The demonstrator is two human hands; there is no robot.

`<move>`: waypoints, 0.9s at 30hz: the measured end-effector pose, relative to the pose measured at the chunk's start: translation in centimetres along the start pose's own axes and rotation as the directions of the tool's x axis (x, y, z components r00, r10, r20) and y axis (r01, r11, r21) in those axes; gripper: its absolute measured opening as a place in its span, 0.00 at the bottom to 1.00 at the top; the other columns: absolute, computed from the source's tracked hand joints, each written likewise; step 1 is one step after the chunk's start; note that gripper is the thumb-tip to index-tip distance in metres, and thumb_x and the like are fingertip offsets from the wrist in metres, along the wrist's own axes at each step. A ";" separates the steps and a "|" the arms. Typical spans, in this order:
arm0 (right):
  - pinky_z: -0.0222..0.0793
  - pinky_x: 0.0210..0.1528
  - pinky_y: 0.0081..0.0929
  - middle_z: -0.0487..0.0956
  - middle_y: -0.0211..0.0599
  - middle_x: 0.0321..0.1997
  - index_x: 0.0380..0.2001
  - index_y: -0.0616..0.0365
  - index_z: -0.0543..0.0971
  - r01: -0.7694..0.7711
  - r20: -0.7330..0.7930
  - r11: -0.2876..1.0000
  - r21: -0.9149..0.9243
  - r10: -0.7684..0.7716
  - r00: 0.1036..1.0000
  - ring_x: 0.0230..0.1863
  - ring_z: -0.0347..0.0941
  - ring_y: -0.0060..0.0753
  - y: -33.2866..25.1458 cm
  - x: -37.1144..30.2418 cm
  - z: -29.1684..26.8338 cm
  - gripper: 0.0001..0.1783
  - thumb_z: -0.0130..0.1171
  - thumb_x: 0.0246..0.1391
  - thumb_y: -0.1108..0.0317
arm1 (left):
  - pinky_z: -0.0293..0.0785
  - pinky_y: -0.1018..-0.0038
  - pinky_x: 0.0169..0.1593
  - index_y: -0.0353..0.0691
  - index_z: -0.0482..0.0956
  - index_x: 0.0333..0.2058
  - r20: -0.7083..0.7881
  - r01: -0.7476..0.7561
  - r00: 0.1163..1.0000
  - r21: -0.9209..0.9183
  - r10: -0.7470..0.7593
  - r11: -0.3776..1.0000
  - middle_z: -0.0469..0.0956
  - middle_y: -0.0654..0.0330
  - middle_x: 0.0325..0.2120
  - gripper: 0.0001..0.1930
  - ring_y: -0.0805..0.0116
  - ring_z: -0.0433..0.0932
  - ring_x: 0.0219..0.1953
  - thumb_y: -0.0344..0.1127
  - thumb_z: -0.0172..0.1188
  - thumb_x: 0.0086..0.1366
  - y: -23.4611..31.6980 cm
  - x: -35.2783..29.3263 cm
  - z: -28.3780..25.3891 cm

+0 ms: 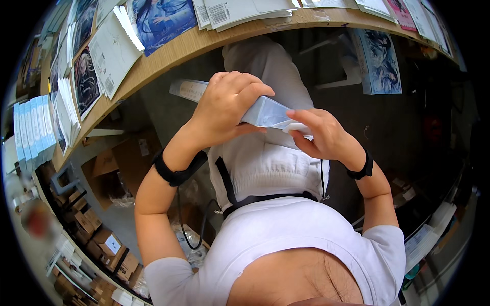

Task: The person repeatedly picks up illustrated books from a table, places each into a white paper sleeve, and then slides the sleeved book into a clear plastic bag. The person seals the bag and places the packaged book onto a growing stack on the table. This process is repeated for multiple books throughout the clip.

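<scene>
Above my lap, my left hand (229, 104) is wrapped round a long, slim, pale blue box (266, 113), thumb below and fingers over the top. The box lies slantwise, its far end sticking out to the left past my knuckles. At the end toward the right, my right hand (324, 133) pinches between thumb and forefinger a white piece (298, 127) that looks like an end flap. Whether it belongs to the box or slides inside it, I cannot tell. My left palm hides the middle of the box.
A curved wooden table edge (173, 52) runs beyond my hands, bearing white packets (116, 53) and illustrated sheets (162, 23). Pale blue boxes (33, 127) stand in a row at the left. An illustrated box (377, 61) is at the upper right. Cardboard boxes (138, 158) lie below left.
</scene>
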State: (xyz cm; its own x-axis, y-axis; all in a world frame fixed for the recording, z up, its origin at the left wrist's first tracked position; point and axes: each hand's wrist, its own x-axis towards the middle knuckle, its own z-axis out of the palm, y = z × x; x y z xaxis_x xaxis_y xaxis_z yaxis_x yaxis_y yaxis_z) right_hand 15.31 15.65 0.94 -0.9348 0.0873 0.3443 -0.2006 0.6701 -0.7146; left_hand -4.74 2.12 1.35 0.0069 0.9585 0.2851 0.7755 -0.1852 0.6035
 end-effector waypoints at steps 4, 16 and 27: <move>0.66 0.23 0.32 0.75 0.40 0.22 0.44 0.59 0.71 0.022 -0.010 0.999 0.028 -0.021 1.000 0.21 0.72 0.43 0.2 0.5 0.0 0.21 0.61 0.43 0.78 | 0.62 0.63 0.49 0.47 0.72 0.43 0.015 -0.006 1.000 0.011 0.006 1.000 0.73 0.61 0.39 0.29 0.58 0.71 0.44 0.41 0.73 0.39 -0.3 0.4 0.0; 0.66 0.25 0.33 0.73 0.42 0.24 0.44 0.60 0.68 -0.033 0.193 0.999 -0.039 0.040 0.980 0.24 0.71 0.46 -0.7 3.9 -1.6 0.20 0.61 0.46 0.76 | 0.63 0.67 0.42 0.48 0.73 0.37 0.035 0.048 0.998 -0.037 -0.047 0.998 0.74 0.63 0.33 0.26 0.59 0.73 0.40 0.40 0.74 0.37 -1.3 1.2 0.1; 0.66 0.25 0.34 0.72 0.41 0.24 0.43 0.59 0.64 0.090 0.281 0.995 -0.043 -0.074 0.957 0.24 0.71 0.47 -0.2 4.3 -1.4 0.19 0.57 0.48 0.78 | 0.62 0.67 0.40 0.48 0.73 0.36 0.076 0.043 0.996 -0.022 -0.041 0.999 0.72 0.64 0.32 0.25 0.60 0.71 0.38 0.39 0.73 0.37 -1.6 1.2 0.3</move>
State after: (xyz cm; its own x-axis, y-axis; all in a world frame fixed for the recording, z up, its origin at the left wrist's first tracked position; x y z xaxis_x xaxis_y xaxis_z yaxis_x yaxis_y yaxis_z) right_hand 11.70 16.94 3.39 -0.9619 -0.1729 0.2116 -0.2708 0.7065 -0.6538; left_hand -5.81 3.61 0.53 0.0234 0.9790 0.2025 0.7609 -0.1488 0.6316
